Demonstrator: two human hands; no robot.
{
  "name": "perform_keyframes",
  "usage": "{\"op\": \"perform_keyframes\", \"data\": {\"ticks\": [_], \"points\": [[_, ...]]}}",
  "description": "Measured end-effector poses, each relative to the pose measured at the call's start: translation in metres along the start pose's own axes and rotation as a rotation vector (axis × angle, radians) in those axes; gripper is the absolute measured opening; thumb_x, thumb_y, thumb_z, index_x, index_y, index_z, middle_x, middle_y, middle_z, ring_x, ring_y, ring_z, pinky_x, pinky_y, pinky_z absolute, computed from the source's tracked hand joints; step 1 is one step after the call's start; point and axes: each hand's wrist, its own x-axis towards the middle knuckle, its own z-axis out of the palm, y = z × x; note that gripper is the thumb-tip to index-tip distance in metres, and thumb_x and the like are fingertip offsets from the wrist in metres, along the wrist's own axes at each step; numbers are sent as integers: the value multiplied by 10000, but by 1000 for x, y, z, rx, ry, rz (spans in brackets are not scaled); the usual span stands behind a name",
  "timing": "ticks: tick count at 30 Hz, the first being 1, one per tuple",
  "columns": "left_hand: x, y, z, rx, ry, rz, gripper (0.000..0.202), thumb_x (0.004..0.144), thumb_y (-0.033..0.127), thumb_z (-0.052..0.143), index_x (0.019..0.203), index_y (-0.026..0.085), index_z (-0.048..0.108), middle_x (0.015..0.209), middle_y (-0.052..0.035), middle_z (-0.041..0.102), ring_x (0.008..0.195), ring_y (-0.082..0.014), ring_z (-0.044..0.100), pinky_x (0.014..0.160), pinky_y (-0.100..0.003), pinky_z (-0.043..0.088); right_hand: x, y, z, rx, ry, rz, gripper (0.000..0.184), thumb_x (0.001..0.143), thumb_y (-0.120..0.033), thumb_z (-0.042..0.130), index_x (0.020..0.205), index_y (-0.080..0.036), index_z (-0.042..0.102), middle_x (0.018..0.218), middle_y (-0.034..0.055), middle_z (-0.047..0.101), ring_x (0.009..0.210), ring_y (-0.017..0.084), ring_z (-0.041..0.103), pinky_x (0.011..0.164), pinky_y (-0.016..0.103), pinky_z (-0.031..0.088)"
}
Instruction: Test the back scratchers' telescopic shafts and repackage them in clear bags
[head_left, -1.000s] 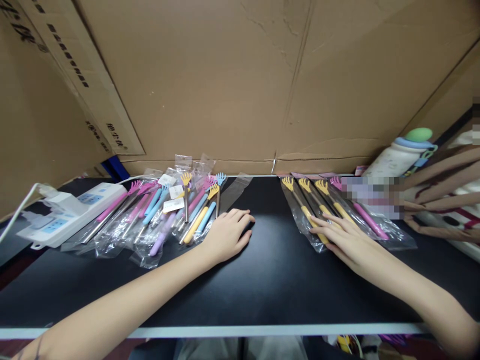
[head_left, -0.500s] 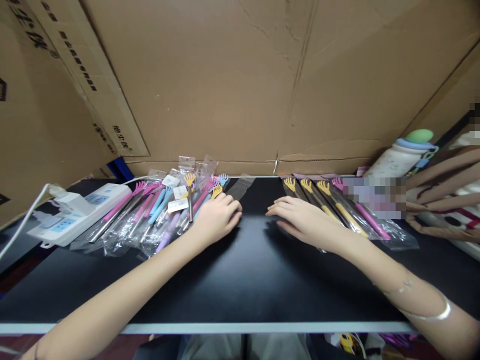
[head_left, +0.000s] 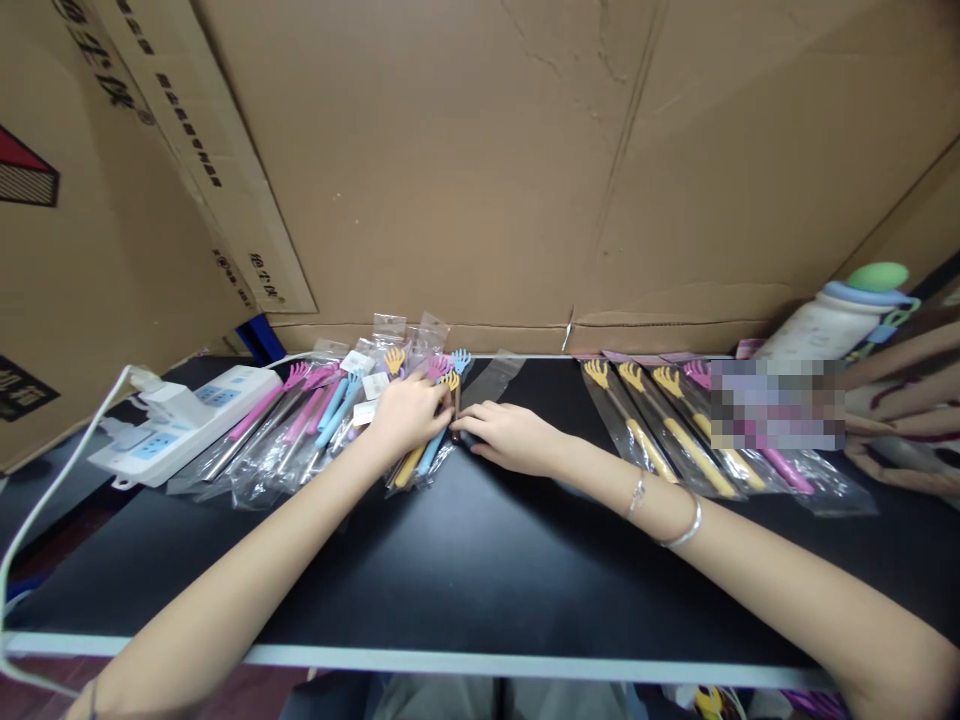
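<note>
Forearms (head_left: 247, 568) slant over the black tabletop (head_left: 480, 580), the left from 7 o'clock, the right from 4, both palms down. The left hand (head_left: 411, 415) curls over the near edge of a mixed pile (head_left: 335, 412); the right hand (head_left: 510, 437) aims its bent fingers at 9 o'clock. Between them — about equally close to each — lies a blue-headed back scratcher (head_left: 459, 366), its shaft roughly along 6 to 12, its head just beyond the fingertips at 12. Whether either hand pinches the shaft cannot be told; the fingertips crowd its lower end.
</note>
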Motion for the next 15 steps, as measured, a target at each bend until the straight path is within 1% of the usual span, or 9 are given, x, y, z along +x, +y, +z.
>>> {"op": "perform_keyframes", "data": {"ticks": [5,8,12,15], "points": [[-2,3,0,-1,-21,9,268,798,393,505,848,177,655,847,-102,684,919,-276,597,761,-359,410,-10,2,-2,-8,-19,2,336,853,-215,548,1187,-180,526,1096,98,590,1001,199,552,878,332,434],[-4,7,0,-1,-37,29,293,784,431,519,816,171,648,821,-108,684,883,-288,604,789,-392,393,-18,2,-7,-2,-37,10,314,852,-205,543,1164,-171,531,1087,98,591,1001,206,550,869,340,433],[-6,13,-1,-8,-57,60,298,782,454,527,792,175,632,792,-94,680,868,-279,604,796,-390,376,-31,4,-14,21,-68,38,256,861,-196,523,1115,-179,551,1050,86,600,975,197,553,862,330,432],[-6,15,-2,-18,-75,72,301,792,460,517,788,180,626,796,-85,678,858,-269,607,782,-375,374,-43,9,-17,42,-66,70,210,863,-177,510,1066,-172,566,1012,82,607,955,189,558,853,318,434]]}}
